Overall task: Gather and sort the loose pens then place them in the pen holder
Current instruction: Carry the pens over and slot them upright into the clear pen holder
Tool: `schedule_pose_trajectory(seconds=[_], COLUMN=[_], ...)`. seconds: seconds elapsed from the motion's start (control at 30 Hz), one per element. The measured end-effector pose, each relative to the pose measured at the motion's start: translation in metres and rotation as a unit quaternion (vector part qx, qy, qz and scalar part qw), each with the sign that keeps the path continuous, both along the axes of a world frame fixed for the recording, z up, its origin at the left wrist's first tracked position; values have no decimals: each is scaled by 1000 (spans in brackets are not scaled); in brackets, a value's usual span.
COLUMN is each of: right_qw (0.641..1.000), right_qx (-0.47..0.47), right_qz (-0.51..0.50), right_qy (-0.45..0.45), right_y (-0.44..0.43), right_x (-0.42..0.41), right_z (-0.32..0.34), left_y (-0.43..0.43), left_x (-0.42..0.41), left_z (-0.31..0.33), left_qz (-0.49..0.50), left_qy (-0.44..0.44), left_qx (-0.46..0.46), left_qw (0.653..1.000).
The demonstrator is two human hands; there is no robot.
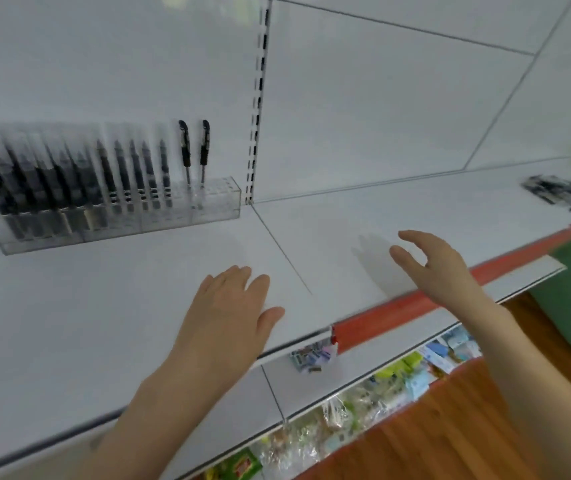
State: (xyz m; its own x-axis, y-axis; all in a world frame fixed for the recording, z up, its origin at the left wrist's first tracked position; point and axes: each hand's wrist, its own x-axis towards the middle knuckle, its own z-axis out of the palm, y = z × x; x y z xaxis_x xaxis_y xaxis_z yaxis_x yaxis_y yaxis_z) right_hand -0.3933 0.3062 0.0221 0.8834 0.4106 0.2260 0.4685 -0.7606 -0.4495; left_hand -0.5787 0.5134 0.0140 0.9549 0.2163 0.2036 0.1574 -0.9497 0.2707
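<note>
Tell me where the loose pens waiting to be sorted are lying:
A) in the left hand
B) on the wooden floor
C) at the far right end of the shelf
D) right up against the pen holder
C: the blurred pile of loose pens lies at the far right end of the white shelf, well apart from the clear pen holder, and the left hand and right hand hold nothing.
</note>
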Motion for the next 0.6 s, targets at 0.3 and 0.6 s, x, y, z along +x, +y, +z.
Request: schedule_pose_trajectory(seconds=[0.3, 0.6], right_qw=[996, 973], right_qx=[1, 5], right_qz=[-87, -224], right_qy=[-4, 56], right_y=[-198, -365], right_x=[14, 4], right_z=[-8, -61], left_y=[-187, -349], left_x=[69, 140], left_z=[-18, -51], left_qz=[-142, -259], left_qy=[-42, 73], left_qx=[-1, -4], left_qw=[989, 963])
